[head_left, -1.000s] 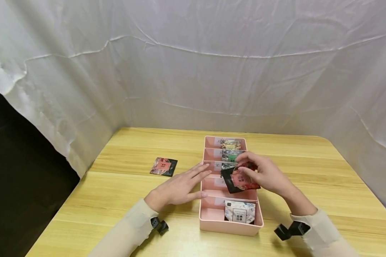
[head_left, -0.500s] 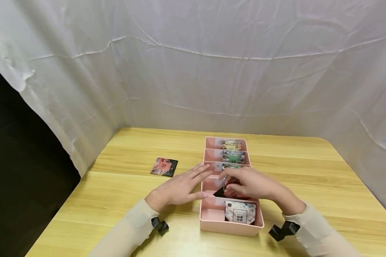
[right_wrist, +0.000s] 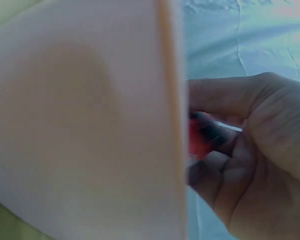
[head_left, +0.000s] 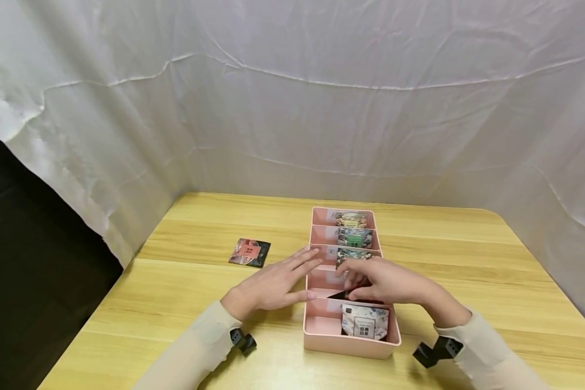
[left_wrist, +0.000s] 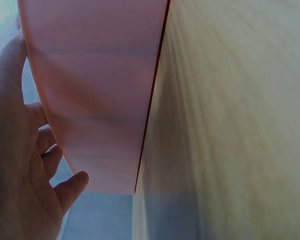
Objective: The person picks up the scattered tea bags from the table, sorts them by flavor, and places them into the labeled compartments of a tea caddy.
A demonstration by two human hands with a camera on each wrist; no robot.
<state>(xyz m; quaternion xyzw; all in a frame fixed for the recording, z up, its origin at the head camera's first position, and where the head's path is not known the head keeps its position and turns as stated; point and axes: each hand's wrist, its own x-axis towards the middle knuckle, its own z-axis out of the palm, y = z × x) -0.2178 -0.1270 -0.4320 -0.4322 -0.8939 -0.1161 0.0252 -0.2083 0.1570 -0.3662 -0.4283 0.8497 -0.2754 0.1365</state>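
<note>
A long pink divided box (head_left: 343, 345) stands on the table. My left hand (head_left: 273, 283) rests its extended fingers on the box's left rim; in the left wrist view its fingertips lie along the edge. My right hand (head_left: 390, 281) reaches down into the second compartment from the front. Its fingers pinch a red-and-black tea sachet (right_wrist: 199, 137), mostly hidden by the hand; a black corner shows in the head view. One floral white sachet (head_left: 365, 322) stands in the front compartment. Another red-and-black sachet lies flat on the table (head_left: 292, 222), left of the box.
Sachets with a yellow label (head_left: 352, 221), a green label (head_left: 355, 239) and a teal pattern (head_left: 353, 255) stand in the rear compartments. A pale curtain (head_left: 322, 119) hangs behind the table. Dark cloth (head_left: 24, 271) is at the left.
My right hand has lowered the red-and-black sachet from above the box into the second compartment from the front. The left hand has stayed on the rim.
</note>
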